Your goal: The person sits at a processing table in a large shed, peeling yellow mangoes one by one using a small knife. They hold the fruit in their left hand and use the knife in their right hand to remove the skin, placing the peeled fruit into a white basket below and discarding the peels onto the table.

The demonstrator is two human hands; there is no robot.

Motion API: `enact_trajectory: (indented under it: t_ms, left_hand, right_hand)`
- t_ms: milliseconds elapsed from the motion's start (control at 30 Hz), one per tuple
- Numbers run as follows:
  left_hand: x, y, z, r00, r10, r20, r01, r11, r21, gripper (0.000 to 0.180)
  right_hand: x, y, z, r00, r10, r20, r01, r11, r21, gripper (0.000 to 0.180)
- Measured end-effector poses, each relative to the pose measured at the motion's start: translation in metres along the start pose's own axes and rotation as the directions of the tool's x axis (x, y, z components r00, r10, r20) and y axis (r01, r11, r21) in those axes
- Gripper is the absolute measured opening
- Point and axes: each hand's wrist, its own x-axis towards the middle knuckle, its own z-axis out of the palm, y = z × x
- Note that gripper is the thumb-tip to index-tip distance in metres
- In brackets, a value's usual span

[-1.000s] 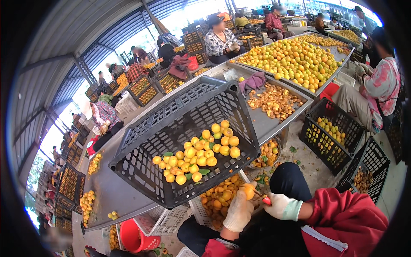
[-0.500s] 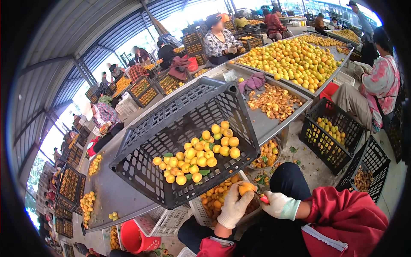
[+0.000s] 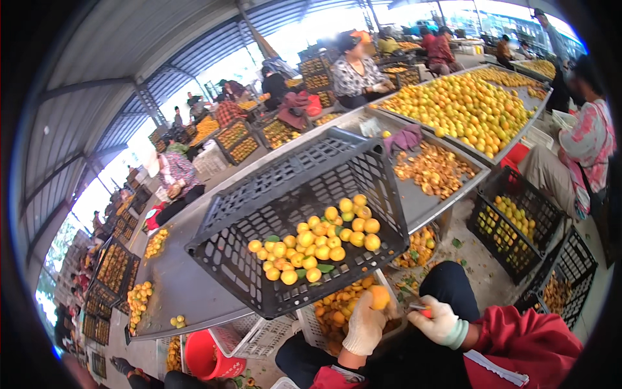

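- Black crate (image 3: pixel 278 188) looms mid-frame, hiding part of the surface (image 3: pixel 188 279)!
- Left hand (image 3: pixel 365 326) grips orange fruit (image 3: pixel 380 297), lower centre; right hand (image 3: pixel 440 322) clutches a red-handled tool (image 3: pixel 426 312).
- Tool's tip: hard to make out.

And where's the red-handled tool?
In the head view, the red-handled tool is low, right of centre, in the right hand, near the orange fruit in the left hand.

Red bucket (image 3: pixel 228 368), purple cloth (image 3: pixel 405 137) (crumpled), ribbed roof (image 3: pixel 97 55) overhead
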Motion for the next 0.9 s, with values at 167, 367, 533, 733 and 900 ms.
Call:
enact_trajectory:
  t_ms: [167,367,533,733,900]
  left_hand:
    - [-0.015,0.003,0.020,0.972,-0.164,0.166,0.215,0.908,-0.360,0.045]
    - [-0.014,0.009,-0.003,0.927,-0.359,0.109,0.334,0.921,0.200,0.054]
    - [-0.019,0.016,0.044,0.933,0.351,-0.083,-0.202,0.698,0.687,0.052]
    - [-0.018,0.007,0.045,0.830,0.552,-0.077,-0.401,0.687,0.606,0.044]
    - [-0.019,-0.001,0.039,0.763,0.643,-0.057,-0.422,0.564,0.710,0.050]
  right_hand:
    - [0.029,-0.020,-0.009,0.979,-0.147,0.139,0.130,0.984,0.124,0.061]
    - [0.035,-0.028,-0.009,0.937,-0.197,0.288,0.211,0.977,-0.016,0.066]
    - [0.030,-0.014,0.007,0.946,-0.319,0.053,0.313,0.945,0.098,0.057]
    - [0.024,-0.006,0.037,0.970,-0.228,-0.080,0.241,0.871,0.428,0.045]
    - [0.025,-0.003,0.048,0.997,-0.081,-0.010,0.070,0.788,0.611,0.032]
